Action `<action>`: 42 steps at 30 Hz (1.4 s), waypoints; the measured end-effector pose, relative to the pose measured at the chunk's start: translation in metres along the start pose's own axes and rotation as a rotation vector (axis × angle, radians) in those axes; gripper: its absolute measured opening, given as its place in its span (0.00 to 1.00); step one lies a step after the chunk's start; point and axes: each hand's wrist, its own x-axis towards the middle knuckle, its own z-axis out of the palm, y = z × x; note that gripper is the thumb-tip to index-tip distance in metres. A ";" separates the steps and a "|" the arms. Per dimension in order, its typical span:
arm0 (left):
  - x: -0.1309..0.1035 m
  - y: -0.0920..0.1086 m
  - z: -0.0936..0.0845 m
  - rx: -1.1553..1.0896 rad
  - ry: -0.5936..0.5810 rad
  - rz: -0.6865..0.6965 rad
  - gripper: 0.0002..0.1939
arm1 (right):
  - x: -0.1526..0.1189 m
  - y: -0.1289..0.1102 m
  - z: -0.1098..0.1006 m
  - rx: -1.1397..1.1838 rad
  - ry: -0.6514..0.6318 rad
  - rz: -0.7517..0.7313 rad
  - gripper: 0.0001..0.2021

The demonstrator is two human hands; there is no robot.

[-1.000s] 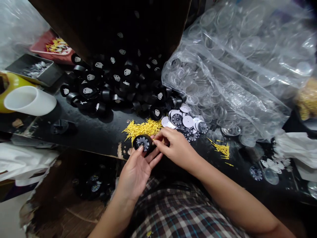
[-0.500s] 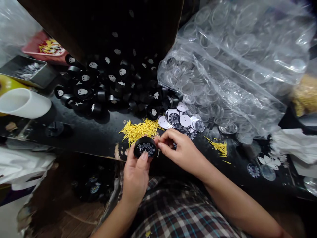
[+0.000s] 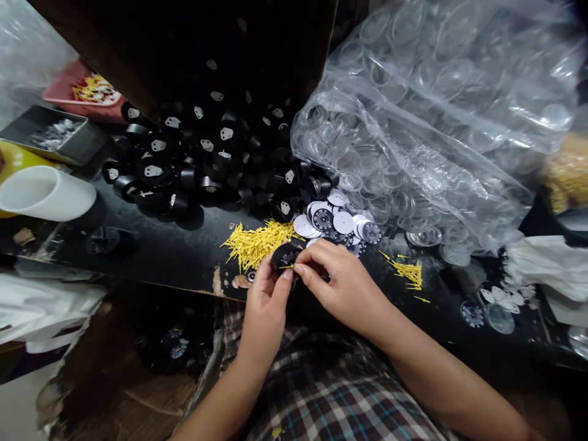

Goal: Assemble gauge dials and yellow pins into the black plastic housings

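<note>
My left hand [image 3: 269,300] is closed around a round black gauge [image 3: 283,254] with white markings on its dial, held tilted above the bench's front edge. Over the dial lies a small yellow pointer [image 3: 286,266]. The thumb and fingertips of my right hand [image 3: 328,269] pinch together at the pointer's right end, against the gauge. Just behind my hands spreads a heap of yellow pointers [image 3: 260,242]. Loose dial discs [image 3: 342,222], some white side up and some printed black, lie behind my right hand.
Many black gauge housings [image 3: 156,171] are piled at the back. A large plastic bag [image 3: 413,135] of clear round covers fills the right. At left stand a white cup [image 3: 68,195], a metal tray [image 3: 85,138] and a pink tray [image 3: 57,95]. An open cardboard box [image 3: 133,373] sits below.
My left hand has moved right and tilted the gauge toward my right hand. A yellow pointer now shows across the dial, with my right fingertips at it.
</note>
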 end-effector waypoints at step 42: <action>0.007 0.022 0.005 0.188 0.000 -0.102 0.19 | 0.024 0.016 -0.045 0.032 -0.030 -0.025 0.05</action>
